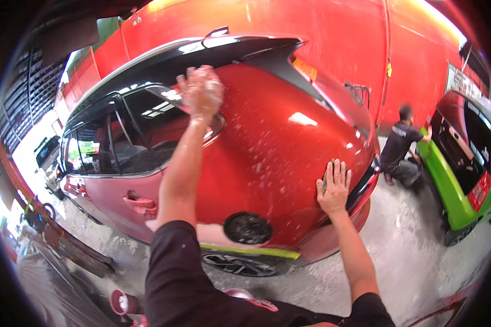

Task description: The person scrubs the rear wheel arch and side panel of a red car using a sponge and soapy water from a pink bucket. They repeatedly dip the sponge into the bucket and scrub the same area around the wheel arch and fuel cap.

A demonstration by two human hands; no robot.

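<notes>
A red car body with a glossy, wet rear side panel [256, 136] fills the middle, dotted with whitish drops or suds. My left hand [202, 92] is raised to the panel's upper edge beside the rear side window [153, 103]. Its fingers are spread, wet and partly covered with pale suds; whether anything lies under the palm is hidden. Lower on the right, my right hand [335, 188] presses flat on the panel near the tail light [364, 188]. An olive-green edge, seemingly of a thin pad [325, 177], shows between its thumb and forefinger; the rest is covered.
Yellow-green tape [256, 252] runs above the rear wheel [240, 265], below a round black opening [247, 228]. At right, a person [401, 144] crouches by a green bumper [447, 174] on another car. A reddish bucket [124, 302] stands at lower left.
</notes>
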